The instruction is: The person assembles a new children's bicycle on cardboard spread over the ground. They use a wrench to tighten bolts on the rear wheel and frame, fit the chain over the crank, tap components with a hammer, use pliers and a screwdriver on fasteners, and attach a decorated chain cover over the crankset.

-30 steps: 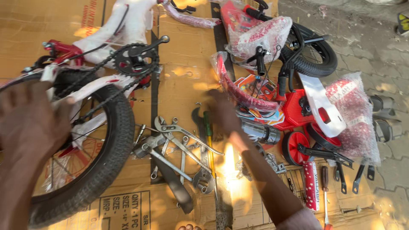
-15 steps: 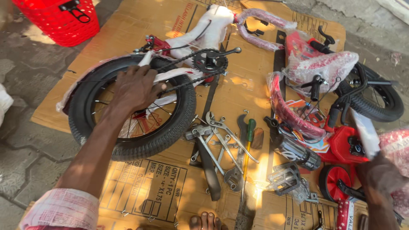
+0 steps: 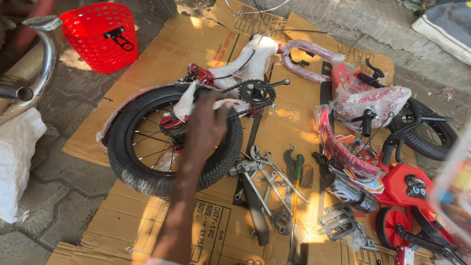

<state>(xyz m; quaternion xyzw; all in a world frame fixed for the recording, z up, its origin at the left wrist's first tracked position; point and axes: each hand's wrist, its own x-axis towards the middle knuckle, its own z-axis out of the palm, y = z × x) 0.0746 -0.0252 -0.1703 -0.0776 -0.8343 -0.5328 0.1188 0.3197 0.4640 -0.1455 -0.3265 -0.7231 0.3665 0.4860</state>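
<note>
My left hand reaches over the black rear wheel of a small red and white bicycle frame lying on flattened cardboard. Its fingers curl on the white-wrapped stay beside the chainring and crank. My right hand is out of view; a blurred plastic-wrapped part fills the right edge close to the camera. Below the crank lie wrenches and pliers and a green-handled screwdriver.
A red plastic basket stands at the top left. To the right lie a wrapped red mudguard, a second wheel, pedals and a red training wheel. A chrome pipe and a white sack sit at the left.
The view has swung left and back, bringing the basket into sight. My left hand stays on the rear wheel and frame. My right hand, earlier at the red parts, has left the view.
</note>
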